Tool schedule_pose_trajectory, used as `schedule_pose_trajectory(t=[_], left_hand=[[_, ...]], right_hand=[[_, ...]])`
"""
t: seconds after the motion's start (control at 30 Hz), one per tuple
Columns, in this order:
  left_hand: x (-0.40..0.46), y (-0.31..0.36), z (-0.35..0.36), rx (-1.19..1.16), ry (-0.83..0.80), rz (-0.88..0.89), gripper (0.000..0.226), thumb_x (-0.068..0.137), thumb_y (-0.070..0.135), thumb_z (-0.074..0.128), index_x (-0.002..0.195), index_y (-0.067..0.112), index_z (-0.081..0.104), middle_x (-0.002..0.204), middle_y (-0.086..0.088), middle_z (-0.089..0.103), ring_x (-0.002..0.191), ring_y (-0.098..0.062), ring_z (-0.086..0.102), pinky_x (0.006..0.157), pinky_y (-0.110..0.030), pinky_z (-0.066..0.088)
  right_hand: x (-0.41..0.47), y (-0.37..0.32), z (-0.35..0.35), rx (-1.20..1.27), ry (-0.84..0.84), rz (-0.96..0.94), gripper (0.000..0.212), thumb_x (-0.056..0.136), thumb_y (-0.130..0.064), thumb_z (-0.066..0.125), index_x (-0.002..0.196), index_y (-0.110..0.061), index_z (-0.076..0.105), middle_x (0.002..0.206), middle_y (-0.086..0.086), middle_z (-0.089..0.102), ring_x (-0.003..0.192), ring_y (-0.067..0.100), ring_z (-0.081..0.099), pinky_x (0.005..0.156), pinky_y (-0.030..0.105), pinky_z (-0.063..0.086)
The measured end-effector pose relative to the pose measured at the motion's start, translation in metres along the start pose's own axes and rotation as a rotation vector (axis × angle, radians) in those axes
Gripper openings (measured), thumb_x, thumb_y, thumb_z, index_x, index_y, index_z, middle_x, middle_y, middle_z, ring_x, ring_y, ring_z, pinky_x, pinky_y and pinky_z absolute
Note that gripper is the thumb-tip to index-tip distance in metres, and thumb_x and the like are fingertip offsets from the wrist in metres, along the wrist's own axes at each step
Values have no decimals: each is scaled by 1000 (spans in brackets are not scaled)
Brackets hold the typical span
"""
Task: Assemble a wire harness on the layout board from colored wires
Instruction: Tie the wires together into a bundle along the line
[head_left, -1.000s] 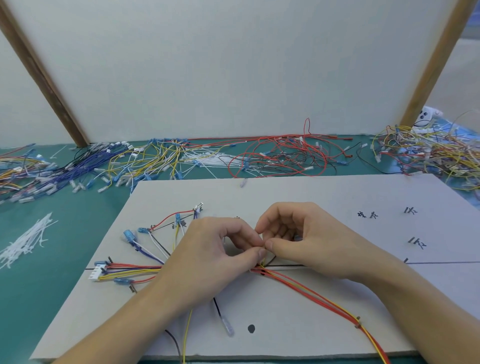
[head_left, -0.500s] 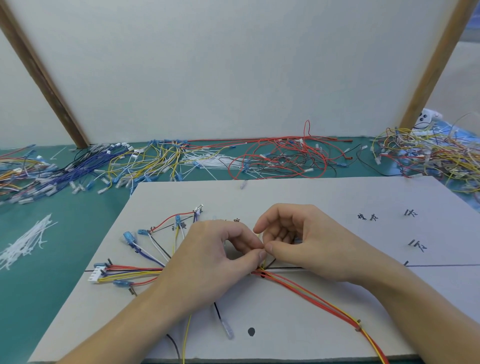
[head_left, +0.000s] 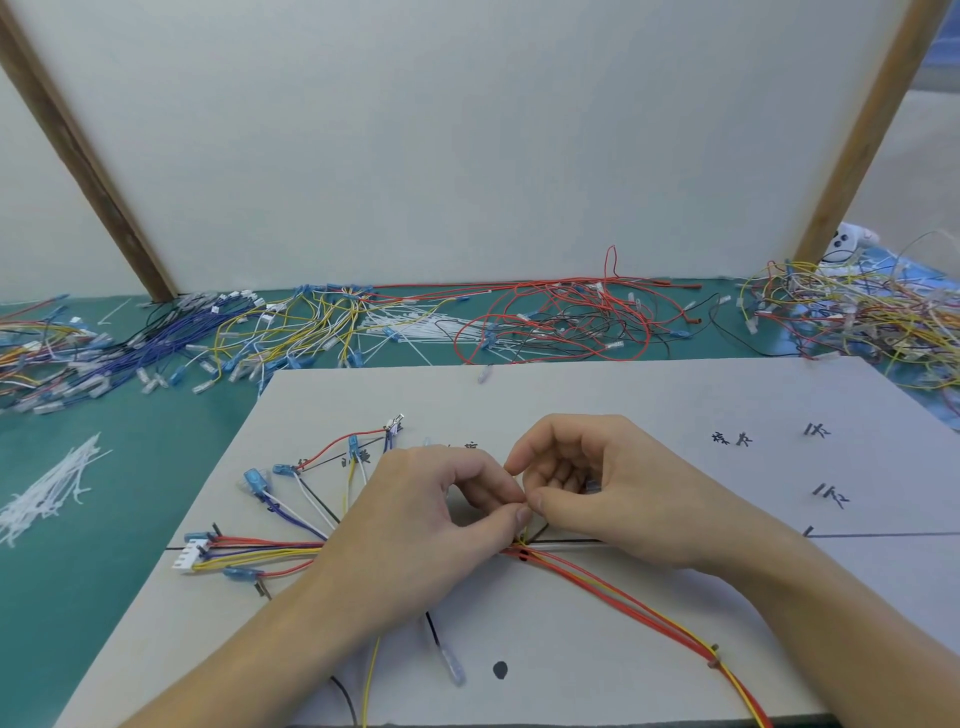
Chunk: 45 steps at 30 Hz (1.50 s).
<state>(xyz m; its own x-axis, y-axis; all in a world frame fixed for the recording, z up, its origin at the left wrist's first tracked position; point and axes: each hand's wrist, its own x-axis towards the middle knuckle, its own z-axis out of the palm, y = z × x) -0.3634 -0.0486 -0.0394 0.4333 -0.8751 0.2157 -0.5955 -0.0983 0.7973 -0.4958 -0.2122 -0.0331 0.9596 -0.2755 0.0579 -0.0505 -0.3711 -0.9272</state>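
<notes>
Two hands, left hand (head_left: 415, 525) and right hand (head_left: 613, 499), meet fingertip to fingertip, pinching the wire bundle (head_left: 613, 587) junction on one layout board (head_left: 649, 395).

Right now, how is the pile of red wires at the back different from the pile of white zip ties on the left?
The red wires are long and curl in big tangled loops; the white zip ties are short, straight and lie fanned out. The red wires lie behind the layout board, near the wall; the zip ties lie to its left. Both rest on the green mat, untouched by either hand.
</notes>
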Motion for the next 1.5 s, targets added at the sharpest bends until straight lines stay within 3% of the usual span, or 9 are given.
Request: schedule_pose_trajectory(t=[0.27, 0.77, 0.93, 1.5], left_hand=[[0, 1, -1, 1, -3, -1, 12, 84, 20, 82, 81, 31, 78, 72, 14, 74, 48, 9, 54, 52, -2, 36], [0, -1, 0, 11, -17, -12, 10, 85, 24, 81, 82, 32, 77, 75, 14, 75, 59, 5, 62, 58, -5, 40], [0, 0, 0, -17, -12, -7, 12, 84, 19, 81, 79, 30, 77, 72, 12, 74, 46, 9, 52, 51, -2, 36], [-1, -1, 1, 20, -11, -11, 12, 83, 21, 79, 79, 31, 75, 71, 14, 71, 46, 8, 51, 50, -3, 34]], right_hand=[[1, 0, 0, -12, -1, -11, 30, 86, -1, 64, 100, -26, 72, 86, 7, 73, 70, 9, 57, 66, 26, 48], [-1, -2, 1, -10, 9, -12, 28, 88, -1, 65, 97, -26, 72, 80, -4, 71, 69, 8, 57, 66, 23, 48], [1, -2, 1, -5, 1, -9, 32, 87, 0, 65, 98, -29, 72, 81, -3, 72, 70, 10, 58, 66, 26, 49], [1, 0, 1, 13, -17, -9, 26, 84, -8, 68, 99, -29, 72, 81, -3, 71, 70, 11, 57, 67, 27, 49]])
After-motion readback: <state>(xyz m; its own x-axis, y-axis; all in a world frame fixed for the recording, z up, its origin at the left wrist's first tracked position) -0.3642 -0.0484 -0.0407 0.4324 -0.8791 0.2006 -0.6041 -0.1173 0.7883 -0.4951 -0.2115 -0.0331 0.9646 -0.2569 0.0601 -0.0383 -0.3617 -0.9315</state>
